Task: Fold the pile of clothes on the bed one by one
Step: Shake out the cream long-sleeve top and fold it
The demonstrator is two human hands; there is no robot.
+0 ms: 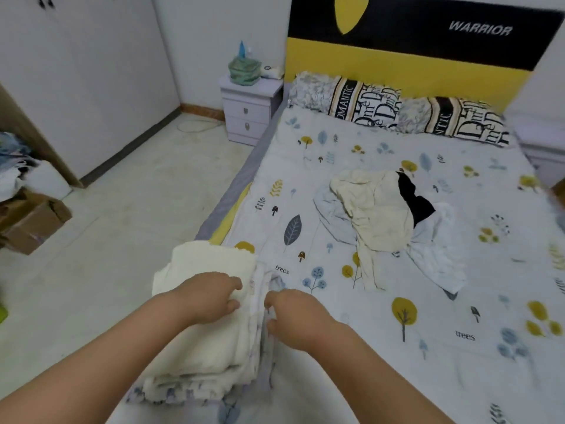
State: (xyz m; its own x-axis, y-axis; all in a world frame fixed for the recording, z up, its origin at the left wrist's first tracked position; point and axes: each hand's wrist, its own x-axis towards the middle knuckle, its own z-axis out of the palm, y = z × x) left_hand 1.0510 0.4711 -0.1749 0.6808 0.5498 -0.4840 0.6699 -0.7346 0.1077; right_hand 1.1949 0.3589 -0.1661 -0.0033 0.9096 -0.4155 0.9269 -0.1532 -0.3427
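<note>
So the folded stack [208,325] sits at the near left corner of the bed [382,347], cream piece on top, and the messy pile [388,218] of unfolded clothes is well apart from it, out in the middle of the mattress. The left hand [211,296] rests on top of the cream layer with fingers curled over its right edge, and the right hand [293,316] is just beside it, fingertips pinching the thin patterned fabric along the stack's side. Looks like the squaring-up step to me. Tip: keep the left palm flat as an anchor so the layers don't slide, and pull the edge with the right hand in line with the others, not upward. Smooth outward after. The stack sits close to the bed's edge, so I'd nudge it inward before reaching for that next cream garment.
</note>
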